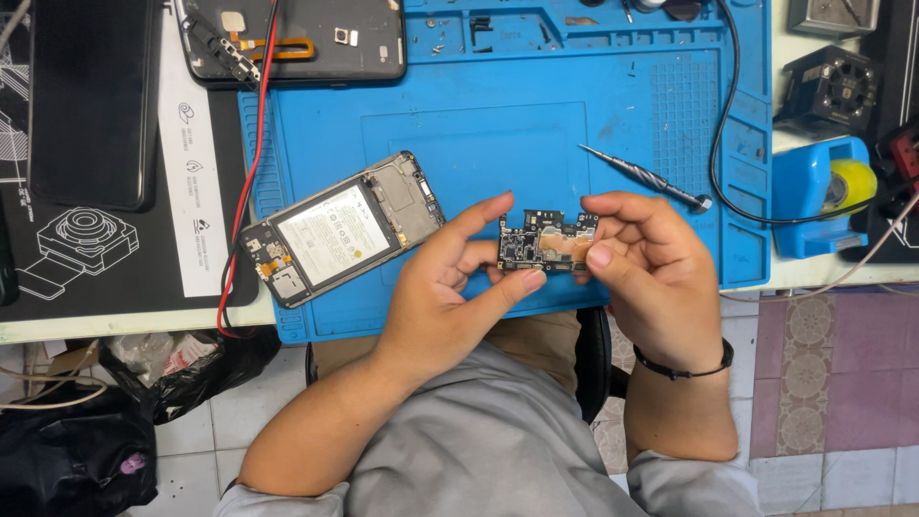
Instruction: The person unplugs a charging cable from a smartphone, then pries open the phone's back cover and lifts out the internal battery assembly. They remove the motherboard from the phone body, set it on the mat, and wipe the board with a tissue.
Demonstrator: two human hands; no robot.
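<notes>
Both hands pinch a small phone circuit board (548, 242): the left hand (450, 302) clamps its left end between thumb and forefinger, the right hand (643, 263) its right end. The board hangs just above the near edge of the blue repair mat (536, 105). An opened phone (340, 228) lies close to the left, a screwdriver (646, 178) just beyond the right fingers, with bare mat between them.

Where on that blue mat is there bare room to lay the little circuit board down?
The mat's middle is free, between the opened phone and the screwdriver, above both hands holding the circuit board. The top edge is crowded with small parts and a phone back cover.
</notes>
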